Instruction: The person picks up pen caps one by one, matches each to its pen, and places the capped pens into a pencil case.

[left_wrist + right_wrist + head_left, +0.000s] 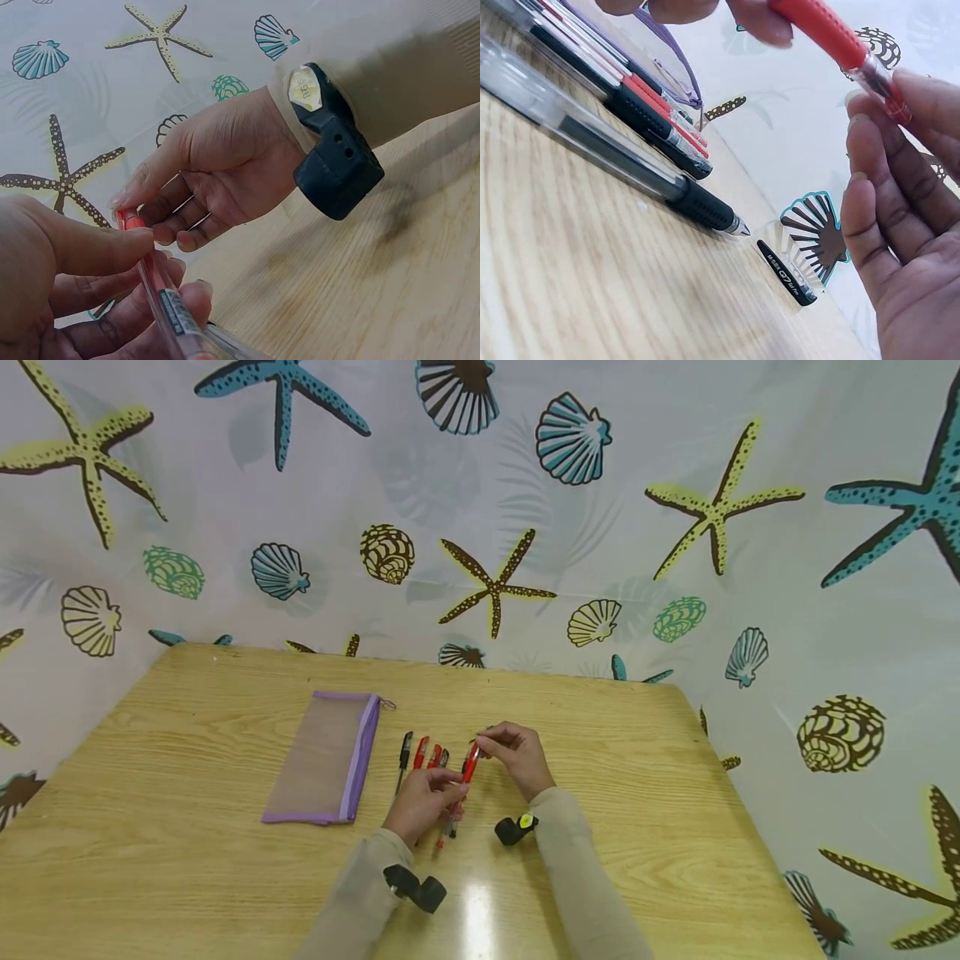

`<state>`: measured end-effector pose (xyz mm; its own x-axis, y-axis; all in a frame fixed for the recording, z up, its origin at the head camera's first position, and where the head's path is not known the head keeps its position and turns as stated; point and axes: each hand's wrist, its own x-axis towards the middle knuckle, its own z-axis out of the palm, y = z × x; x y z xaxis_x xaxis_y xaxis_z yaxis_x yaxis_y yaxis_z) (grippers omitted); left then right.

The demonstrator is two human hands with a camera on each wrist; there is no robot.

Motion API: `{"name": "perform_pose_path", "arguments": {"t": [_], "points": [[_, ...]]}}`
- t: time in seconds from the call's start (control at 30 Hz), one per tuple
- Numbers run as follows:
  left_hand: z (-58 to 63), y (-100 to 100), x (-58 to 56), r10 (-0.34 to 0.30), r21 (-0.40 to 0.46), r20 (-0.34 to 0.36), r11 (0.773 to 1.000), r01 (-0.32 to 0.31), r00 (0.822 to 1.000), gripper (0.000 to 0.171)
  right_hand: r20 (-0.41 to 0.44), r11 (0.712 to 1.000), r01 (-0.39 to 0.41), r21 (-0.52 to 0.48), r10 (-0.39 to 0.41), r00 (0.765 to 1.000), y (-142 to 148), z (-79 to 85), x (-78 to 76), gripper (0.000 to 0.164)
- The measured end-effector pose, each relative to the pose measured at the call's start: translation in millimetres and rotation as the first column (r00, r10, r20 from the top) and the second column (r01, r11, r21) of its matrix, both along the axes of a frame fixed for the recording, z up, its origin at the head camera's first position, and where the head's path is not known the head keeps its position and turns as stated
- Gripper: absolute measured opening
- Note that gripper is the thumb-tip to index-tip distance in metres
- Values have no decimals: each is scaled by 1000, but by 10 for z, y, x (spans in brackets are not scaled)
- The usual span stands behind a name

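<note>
My left hand [423, 802] grips a red gel pen [469, 764] by its barrel, tilted up from the table. At the pen's far end, the thumb and fingertips of my right hand [517, 756] pinch the tip; its other fingers curl loosely below. The right wrist view shows the red ribbed grip and a clear reddish end between those fingertips. Under the hands, an uncapped black gel pen [622, 150] lies on the table, its metal point bare. A loose black pen cap [786, 274] lies just beyond that point.
Left of the hands, several capped pens lie side by side, among them a black pen [405, 752] and a red pen [422, 752]. Further left lies a flat mesh zip pouch [318, 760] with purple edging. A shell-and-starfish curtain [495, 510] surrounds the wooden table [637, 760].
</note>
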<state>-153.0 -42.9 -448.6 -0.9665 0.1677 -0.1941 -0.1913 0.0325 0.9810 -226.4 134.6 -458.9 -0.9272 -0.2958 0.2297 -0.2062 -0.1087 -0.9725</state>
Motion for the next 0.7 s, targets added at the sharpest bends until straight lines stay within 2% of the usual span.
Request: {"name": "perform_pose_path", "arguments": {"t": [0.2, 0.47, 0.7], "points": [[-9, -30, -8, 5, -140, -56, 990, -13, 998, 22, 4, 999, 9, 39, -9, 1000, -3, -5, -11, 34], [-3, -71, 4, 11, -195, -63, 980, -23, 998, 22, 23, 994, 26, 105, -29, 999, -5, -28, -34, 34], [0, -105, 26, 11, -282, -89, 959, -36, 996, 21, 22, 982, 34, 187, -38, 999, -17, -27, -43, 32]]}}
